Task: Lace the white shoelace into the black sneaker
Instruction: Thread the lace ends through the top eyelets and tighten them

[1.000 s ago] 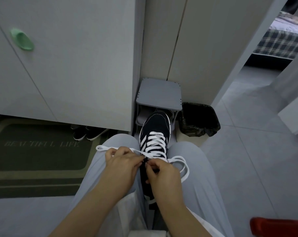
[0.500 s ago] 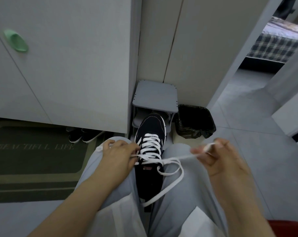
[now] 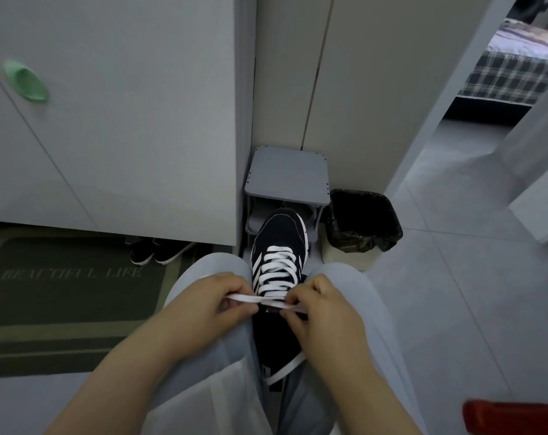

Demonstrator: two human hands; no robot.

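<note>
White shoelace (image 3: 277, 268) crosses most eyelets of the black sneaker (image 3: 280, 227), which is wedged between the person's knees just beyond both grips. Head view: the right grip (image 3: 322, 312), out wide half a second ago drawing slack, is back beside the left grip (image 3: 209, 306). Each pinches a lace end. That pass looks pulled through; probably only the top eyelets remain.

The black sneaker (image 3: 280, 229) — white stripes on its side, white sole edge — lies toe-away between the person's legs (image 3: 214, 268), its white shoelace (image 3: 277, 267) criss-crossed up the eyelets, flat ends pulled sideways at the top — one stretch trailing past the heel.
</note>
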